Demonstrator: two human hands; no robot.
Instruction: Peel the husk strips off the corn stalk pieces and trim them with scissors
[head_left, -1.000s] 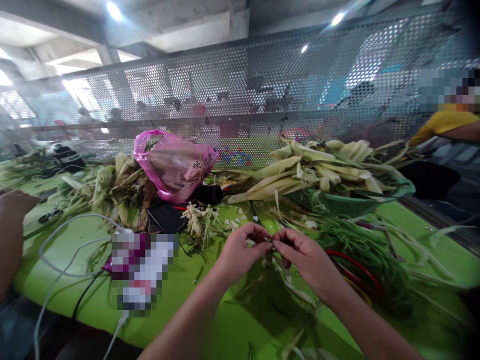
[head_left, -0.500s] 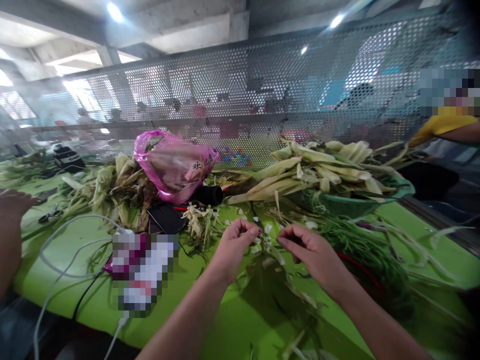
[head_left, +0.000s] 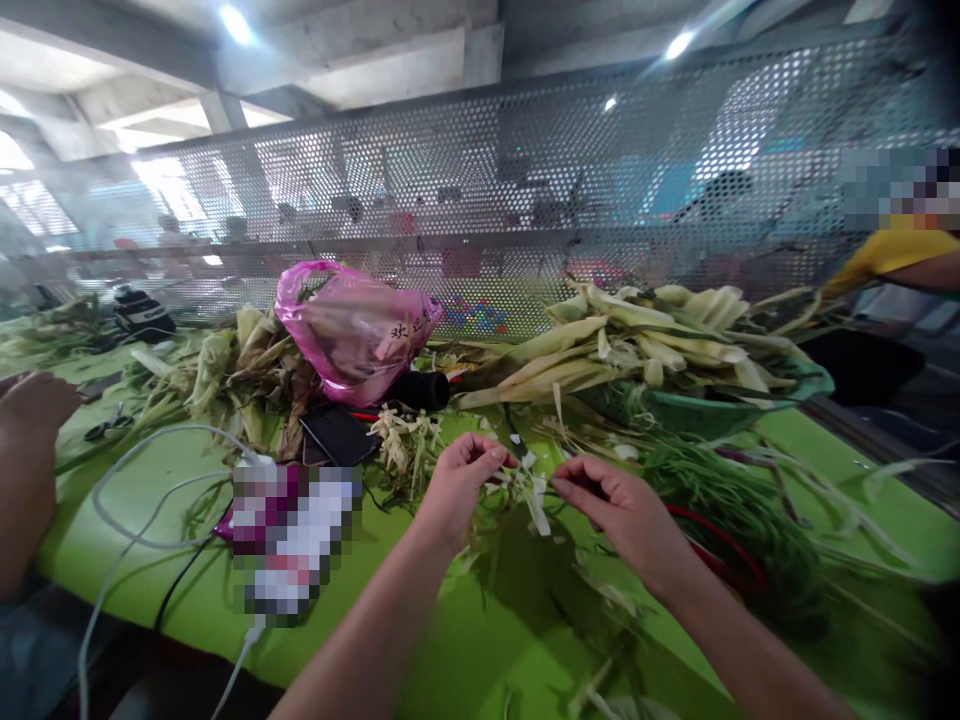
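My left hand (head_left: 459,480) and my right hand (head_left: 619,510) hover over the green table (head_left: 465,650), both pinched. Between them hangs a small pale plant piece (head_left: 529,490) with thin white strips; my left fingers pinch its left end and my right fingertips hold its right side. Loose husk scraps (head_left: 405,445) lie just left of my left hand. A pile of dark green stalks (head_left: 720,490) lies right of my right hand.
A green basin (head_left: 712,405) heaped with pale husked stalks stands at the back right. A pink plastic bag (head_left: 352,325), dry husks, a black phone (head_left: 337,435) and white cables (head_left: 142,480) lie left. Another person's hand (head_left: 30,410) rests far left; a perforated metal screen backs the table.
My hands have drawn apart and moved slightly away from me, stretching the pale plant piece between them. My left hand went up and left.
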